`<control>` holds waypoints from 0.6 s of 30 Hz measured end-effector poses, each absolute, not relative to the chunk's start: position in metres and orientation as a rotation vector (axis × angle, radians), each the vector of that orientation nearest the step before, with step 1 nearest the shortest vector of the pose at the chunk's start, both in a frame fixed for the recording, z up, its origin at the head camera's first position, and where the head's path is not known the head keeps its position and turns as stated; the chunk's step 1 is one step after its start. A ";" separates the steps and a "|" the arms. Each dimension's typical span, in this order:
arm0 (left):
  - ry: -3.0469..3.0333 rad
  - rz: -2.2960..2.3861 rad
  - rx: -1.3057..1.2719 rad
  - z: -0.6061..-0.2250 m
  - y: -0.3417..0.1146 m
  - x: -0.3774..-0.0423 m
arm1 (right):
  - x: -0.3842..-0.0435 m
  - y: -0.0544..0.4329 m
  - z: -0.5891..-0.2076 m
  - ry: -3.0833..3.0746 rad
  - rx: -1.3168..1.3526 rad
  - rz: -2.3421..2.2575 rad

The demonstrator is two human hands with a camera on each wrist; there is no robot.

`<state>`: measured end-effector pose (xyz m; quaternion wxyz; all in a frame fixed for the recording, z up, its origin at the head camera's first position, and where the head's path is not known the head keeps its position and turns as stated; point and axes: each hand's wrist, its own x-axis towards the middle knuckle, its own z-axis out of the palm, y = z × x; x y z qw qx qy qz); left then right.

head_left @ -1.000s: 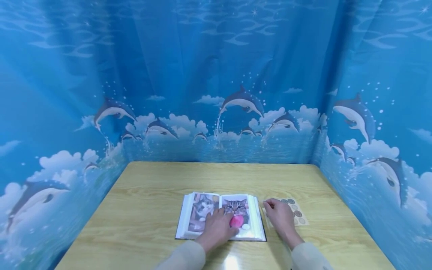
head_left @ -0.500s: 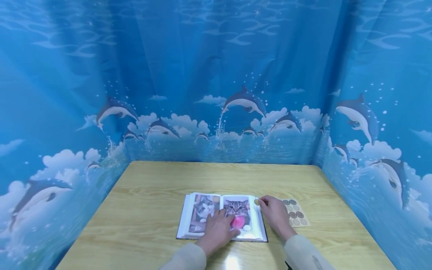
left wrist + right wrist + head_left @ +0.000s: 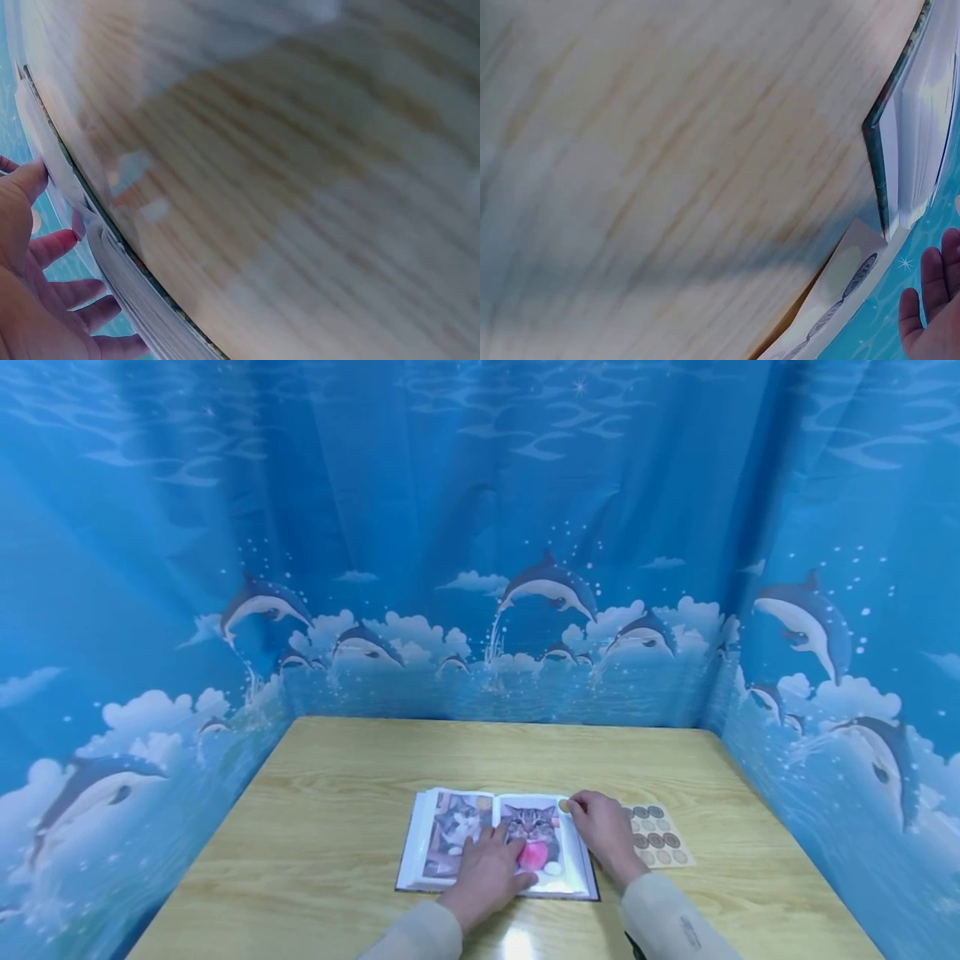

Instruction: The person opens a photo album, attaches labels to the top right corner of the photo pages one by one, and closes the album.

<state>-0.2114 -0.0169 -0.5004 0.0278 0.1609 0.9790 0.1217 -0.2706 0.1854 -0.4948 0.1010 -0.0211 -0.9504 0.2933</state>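
An open photo album with a cat picture on each page lies on the table. Spread fingers of my left hand rest on the album near its middle fold; the left wrist view also shows this hand over the pages. At the top right corner of the right page, my right hand pinches a round gold sticker between thumb and fingertips. Another round sticker sits at the left page's top corner. Just right of the album lies a sticker sheet with rows of dark and pale circles, partly hidden by my right hand.
The wooden table extends around the album on all sides. A blue curtain printed with dolphins encloses its back and sides. In the right wrist view, the sticker sheet lies close against the album's cover edge.
My right hand has moved left from the sticker sheet to the right page's top corner, carrying the gold sticker. More of the sheet shows now. My left hand stays on the album.
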 end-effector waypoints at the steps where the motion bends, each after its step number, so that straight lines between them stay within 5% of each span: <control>1: 3.023 0.381 0.506 -0.501 -0.017 -0.212 | -0.271 0.185 -0.495 -2.813 -0.064 0.865; 18: 3.062 0.317 0.601 -0.506 -0.023 -0.223 | -0.280 0.178 -0.490 -2.868 -0.019 0.807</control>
